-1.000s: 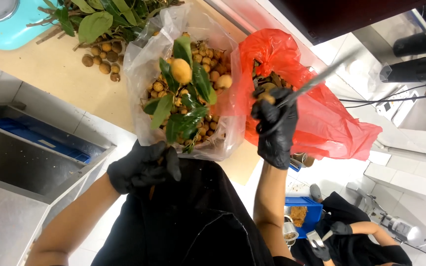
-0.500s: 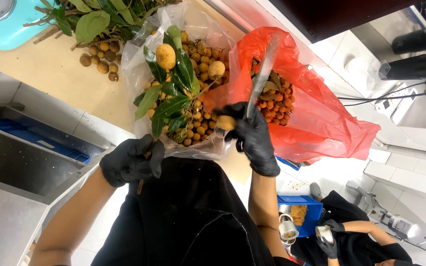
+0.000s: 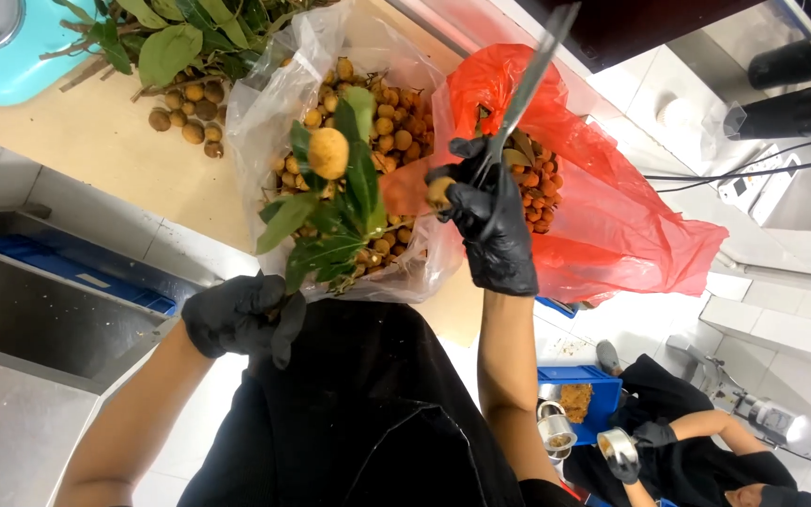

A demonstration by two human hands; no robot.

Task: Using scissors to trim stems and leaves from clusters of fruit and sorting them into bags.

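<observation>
Gloves, black, cover both hands in the head view. Left hand [image 3: 241, 317] grips the stem of a leafy twig [image 3: 326, 221] bearing one round yellow-brown fruit [image 3: 328, 153], raised in front of a clear bag [image 3: 274, 103] full of such fruit. Right hand [image 3: 492, 221] is closed around scissors [image 3: 527, 80] that point up, and also pinches a single loose fruit [image 3: 439, 192] beside a red bag [image 3: 631, 235]. More fruit and leaves lie on the tan counter [image 3: 105, 150]. Another person [image 3: 706, 460] crouches at lower right.
</observation>
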